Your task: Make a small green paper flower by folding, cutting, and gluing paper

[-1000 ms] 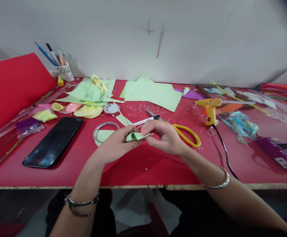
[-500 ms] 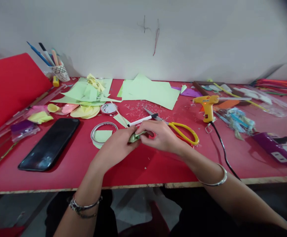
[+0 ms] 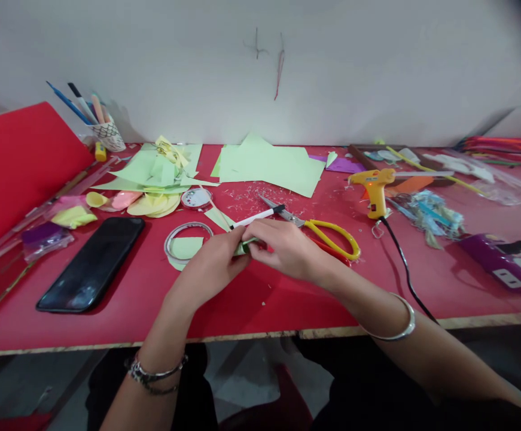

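Note:
Between my two hands is a small piece of green paper (image 3: 243, 246), mostly covered by the fingers. My left hand (image 3: 215, 257) is closed on its left side, and my right hand (image 3: 280, 246) pinches it from the right. Just beyond the fingers lies a white pen with a black cap (image 3: 260, 215). Scissors with yellow handles (image 3: 332, 236) rest beside my right hand, the blades pointing away to the left. A tape ring (image 3: 167, 246) lies left of my left hand, over a light green paper piece (image 3: 187, 247).
A black phone (image 3: 92, 263) lies at the left. Light green sheets (image 3: 269, 166) lie along the wall, with paper scraps in front. A yellow glue gun (image 3: 375, 193) stands at the right, its cord running to the table edge. A purple power socket box (image 3: 502, 263) sits farther right.
The fingers of my right hand have closed in nearer my left hand, so less of the green paper shows. The view has shifted slightly; the table things stay put.

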### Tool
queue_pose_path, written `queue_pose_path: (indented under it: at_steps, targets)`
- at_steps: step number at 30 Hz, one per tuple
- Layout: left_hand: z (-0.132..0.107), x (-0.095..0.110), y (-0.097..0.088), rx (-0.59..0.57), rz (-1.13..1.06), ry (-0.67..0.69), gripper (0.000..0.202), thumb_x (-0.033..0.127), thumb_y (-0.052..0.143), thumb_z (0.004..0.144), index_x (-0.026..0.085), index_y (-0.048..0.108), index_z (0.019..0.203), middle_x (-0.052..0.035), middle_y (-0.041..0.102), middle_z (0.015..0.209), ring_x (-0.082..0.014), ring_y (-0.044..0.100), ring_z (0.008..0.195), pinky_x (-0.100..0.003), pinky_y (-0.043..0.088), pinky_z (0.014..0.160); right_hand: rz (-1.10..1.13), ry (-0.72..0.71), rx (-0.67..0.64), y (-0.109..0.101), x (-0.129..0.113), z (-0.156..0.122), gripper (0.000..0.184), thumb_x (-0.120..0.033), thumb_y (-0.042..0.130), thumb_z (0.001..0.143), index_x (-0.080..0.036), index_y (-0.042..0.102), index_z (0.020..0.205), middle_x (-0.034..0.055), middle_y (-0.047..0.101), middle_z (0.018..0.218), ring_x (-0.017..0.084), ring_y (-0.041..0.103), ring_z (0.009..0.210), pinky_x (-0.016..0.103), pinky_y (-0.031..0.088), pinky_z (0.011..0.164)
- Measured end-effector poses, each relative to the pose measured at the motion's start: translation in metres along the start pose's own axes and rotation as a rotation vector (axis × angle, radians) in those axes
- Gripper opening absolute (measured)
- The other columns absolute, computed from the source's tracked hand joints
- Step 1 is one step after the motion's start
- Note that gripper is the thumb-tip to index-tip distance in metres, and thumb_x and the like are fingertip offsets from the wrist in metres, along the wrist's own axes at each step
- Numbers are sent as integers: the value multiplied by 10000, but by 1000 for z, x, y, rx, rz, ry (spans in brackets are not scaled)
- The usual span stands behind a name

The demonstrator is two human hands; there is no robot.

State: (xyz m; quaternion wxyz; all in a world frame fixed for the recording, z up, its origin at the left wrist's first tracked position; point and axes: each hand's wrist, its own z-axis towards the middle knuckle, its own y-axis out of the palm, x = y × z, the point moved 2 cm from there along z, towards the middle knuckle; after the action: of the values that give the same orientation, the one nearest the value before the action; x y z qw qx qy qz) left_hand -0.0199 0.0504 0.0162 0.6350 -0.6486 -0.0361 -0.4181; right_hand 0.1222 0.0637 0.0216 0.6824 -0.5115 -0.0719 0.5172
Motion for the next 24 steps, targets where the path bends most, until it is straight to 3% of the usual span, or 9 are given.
queue_pose_path:
  at_steps: [3,11,18,24]
  targets:
    - [-1,-1,1,4,-13,28,118,160,436,793,171,476,903,-25,581,823,-158,538,714,-236,382,615,40,63,-61,-3,-7,0,125,-96,445,769,-161,506,857,36,599,812,109,531,691,225,414,618]
    - [-1,11,2,47,-163,70,170,187,460,801,182,454,971,-13,596,881,-136,561,739,-204,400,621,327,151,24,-22,-20,-11,82,-175,499,802,-158,512,881,13,577,781,87,532,663,209,448,605]
    - [-11,25,13,82,-167,145,289,168,467,807,205,400,1085,-34,586,1004,-149,581,875,-220,425,698,177,183,288,-19,-36,-35,71,-178,528,809,-153,563,753,7,579,715,86,513,628,208,420,595]
    - [-17,21,27,151,-34,173,372,154,466,789,172,367,1147,-115,523,1122,-205,526,1027,-307,433,819,173,258,320,-5,-37,-49,54,-174,537,791,-155,557,745,0,544,693,89,487,610,215,422,578]
